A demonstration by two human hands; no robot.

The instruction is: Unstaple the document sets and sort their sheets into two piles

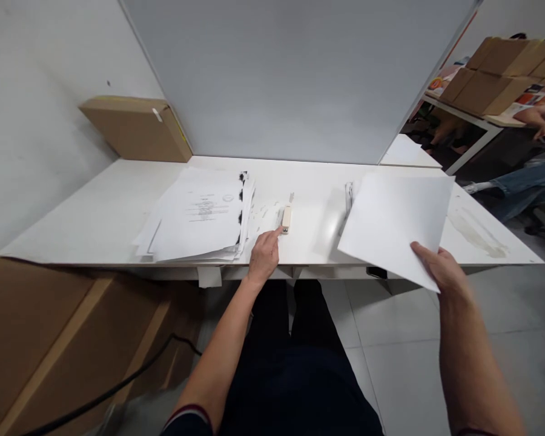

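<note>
My right hand (441,268) pinches the near corner of a blank white sheet of paper (397,221), held just above the right part of the white table (95,218). My left hand (264,254) rests on the table's front edge, fingers curled, its fingertips touching a small beige stapler (286,218). A spread pile of printed papers (200,217) lies just left of that hand. More papers (348,195) lie under the lifted sheet.
A grey partition board (295,79) stands behind the table. A cardboard box (136,128) sits at the back left, and a larger box (49,339) is on the floor at left. Another person's arm (538,118) and stacked boxes (504,72) are at the far right.
</note>
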